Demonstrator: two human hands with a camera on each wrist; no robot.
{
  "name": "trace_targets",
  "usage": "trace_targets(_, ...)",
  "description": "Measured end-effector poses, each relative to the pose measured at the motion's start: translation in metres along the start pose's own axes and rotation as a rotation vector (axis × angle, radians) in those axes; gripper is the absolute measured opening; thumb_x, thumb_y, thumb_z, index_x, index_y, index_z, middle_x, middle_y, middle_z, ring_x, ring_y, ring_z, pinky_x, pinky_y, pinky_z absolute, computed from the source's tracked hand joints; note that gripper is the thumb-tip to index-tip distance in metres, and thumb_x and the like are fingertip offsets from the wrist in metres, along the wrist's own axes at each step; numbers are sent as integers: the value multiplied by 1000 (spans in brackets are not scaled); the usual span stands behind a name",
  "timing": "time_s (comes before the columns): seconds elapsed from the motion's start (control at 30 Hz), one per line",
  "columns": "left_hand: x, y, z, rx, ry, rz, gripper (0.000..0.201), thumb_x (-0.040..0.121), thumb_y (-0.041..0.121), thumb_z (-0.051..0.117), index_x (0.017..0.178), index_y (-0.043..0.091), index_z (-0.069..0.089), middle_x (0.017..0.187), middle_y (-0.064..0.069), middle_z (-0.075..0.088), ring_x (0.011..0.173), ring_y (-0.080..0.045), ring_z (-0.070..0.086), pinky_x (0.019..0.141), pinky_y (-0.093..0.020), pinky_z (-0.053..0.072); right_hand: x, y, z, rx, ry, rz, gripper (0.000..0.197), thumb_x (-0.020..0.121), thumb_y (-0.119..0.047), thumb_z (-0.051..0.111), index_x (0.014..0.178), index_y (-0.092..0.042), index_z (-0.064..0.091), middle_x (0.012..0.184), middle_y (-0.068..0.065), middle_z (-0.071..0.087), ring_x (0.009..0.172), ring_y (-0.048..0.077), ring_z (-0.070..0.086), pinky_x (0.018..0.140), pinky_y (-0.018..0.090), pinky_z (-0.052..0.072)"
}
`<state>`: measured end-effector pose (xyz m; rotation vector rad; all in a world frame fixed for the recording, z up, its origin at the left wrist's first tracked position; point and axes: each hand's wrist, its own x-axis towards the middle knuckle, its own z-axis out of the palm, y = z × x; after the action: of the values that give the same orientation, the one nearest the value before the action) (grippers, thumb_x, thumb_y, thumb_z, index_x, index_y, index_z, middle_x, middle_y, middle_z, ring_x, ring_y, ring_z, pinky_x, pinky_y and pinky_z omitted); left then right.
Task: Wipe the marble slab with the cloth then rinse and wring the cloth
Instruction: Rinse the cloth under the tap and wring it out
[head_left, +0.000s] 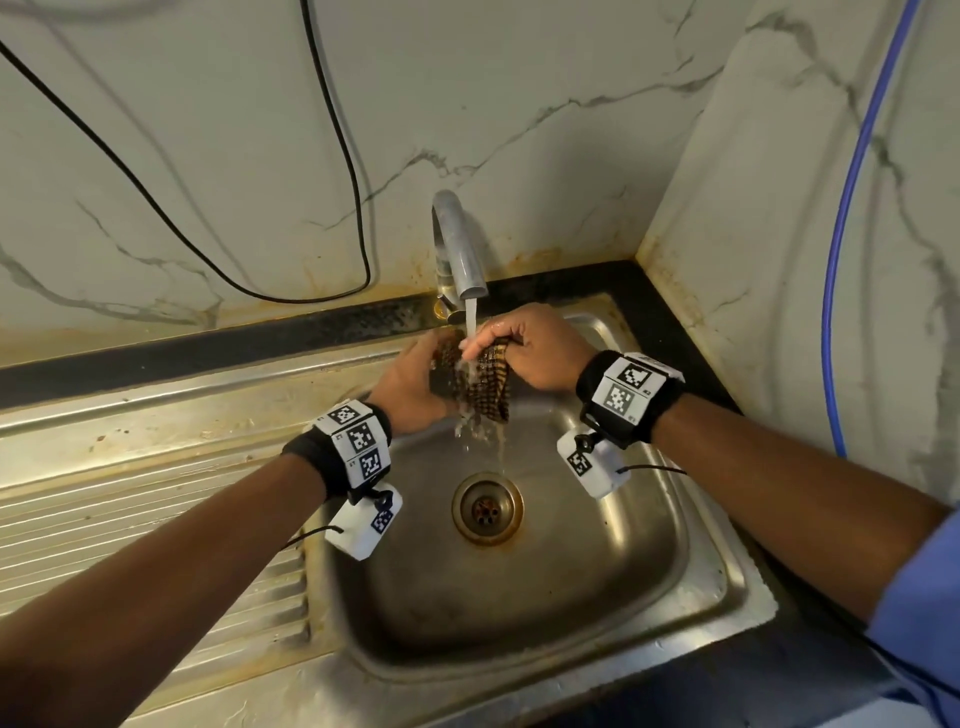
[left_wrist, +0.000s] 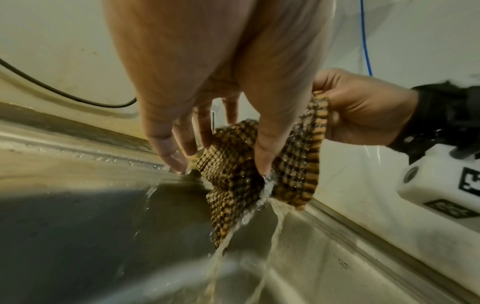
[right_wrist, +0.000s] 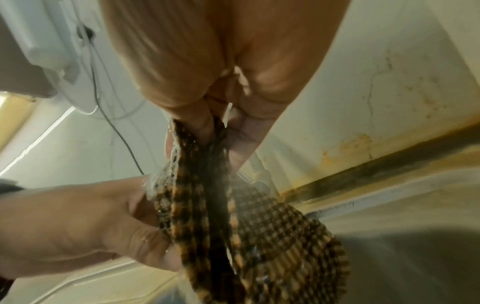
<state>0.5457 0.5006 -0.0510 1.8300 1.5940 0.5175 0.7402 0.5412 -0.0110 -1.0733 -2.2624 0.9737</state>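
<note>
Cloth (head_left: 480, 382) hangs pinched between the left hand (head_left: 410, 384) and right hand (head_left: 535, 348), directly under the running tap (head_left: 460, 249). Only the left wrist view shows brownish water streaming off it into the sink (head_left: 571, 597) below.

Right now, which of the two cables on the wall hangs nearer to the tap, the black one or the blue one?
The black cable: its loop ends just left of the tap. The blue cable runs down the side wall, far right.
</note>
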Motion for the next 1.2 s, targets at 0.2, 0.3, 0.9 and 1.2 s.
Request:
trace_targets(0.2,8,-8,8,145,-35,34,34,84,21,66,117,18,61,117,-7,61,105,-25,57,87,-32,43,-9,-3,-9,-4,11,21,41,81,13,49,94,-15,77,102,-1,74,101,3,65,95,14,46)
trace_targets(0.3,6,-9,3,196,-1,64,15,90,15,55,100,16,67,102,-6,65,91,-23,59,78,-32,44,-16,0,-22,-94,53,83,38,86,8,52,96,-19,76,100,-13,70,101,0,63,93,8,44)
trace_targets(0.9,-8,38,-14,25,-69,162,20,94,12,50,97,14,70,94,0,69,88,-12,63,72,-20,48,-31,14,12,-184,-146,351,72,85,-50,65,147,-30,34,121,-4,63,102,10,61,89,33,50)
trace_targets(1.2,-16,18,-16,-196,-44,79,27,79,7,72,103,17,65,95,2,68,89,-7,64,80,-23,51,-18,2,24,-168,35,199,23,96,-11,54,112,-15,70,105,0,72,91,8,63,82,23,48)
